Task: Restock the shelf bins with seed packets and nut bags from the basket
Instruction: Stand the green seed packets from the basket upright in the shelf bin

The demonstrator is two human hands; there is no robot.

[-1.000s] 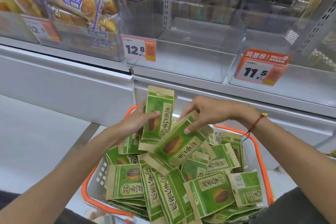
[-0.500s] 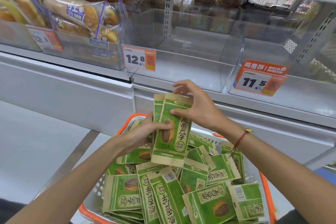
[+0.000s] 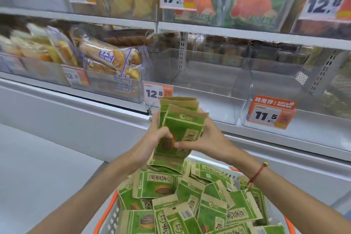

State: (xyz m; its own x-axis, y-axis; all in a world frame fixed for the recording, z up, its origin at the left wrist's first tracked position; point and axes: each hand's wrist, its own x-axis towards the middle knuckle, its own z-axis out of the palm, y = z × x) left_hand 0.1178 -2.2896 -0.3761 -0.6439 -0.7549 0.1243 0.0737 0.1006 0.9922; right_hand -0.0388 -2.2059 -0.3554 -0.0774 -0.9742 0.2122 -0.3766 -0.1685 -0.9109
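- My left hand (image 3: 152,138) and right hand (image 3: 207,138) both grip a fanned stack of seed packets (image 3: 178,125) above the basket (image 3: 106,213).
- Clear shelf bin (image 3: 207,89) behind; bread bags (image 3: 106,57) left.

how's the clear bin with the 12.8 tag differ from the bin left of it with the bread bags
The clear bin behind the stack of seed packets shows no goods inside; the bread bin to its left is heaped with wrapped bread bags. The clear bin's 12.8 tag sits at its left front corner, readable; the bread bin carries blurred purple labels. Both are transparent and sit on the same shelf.
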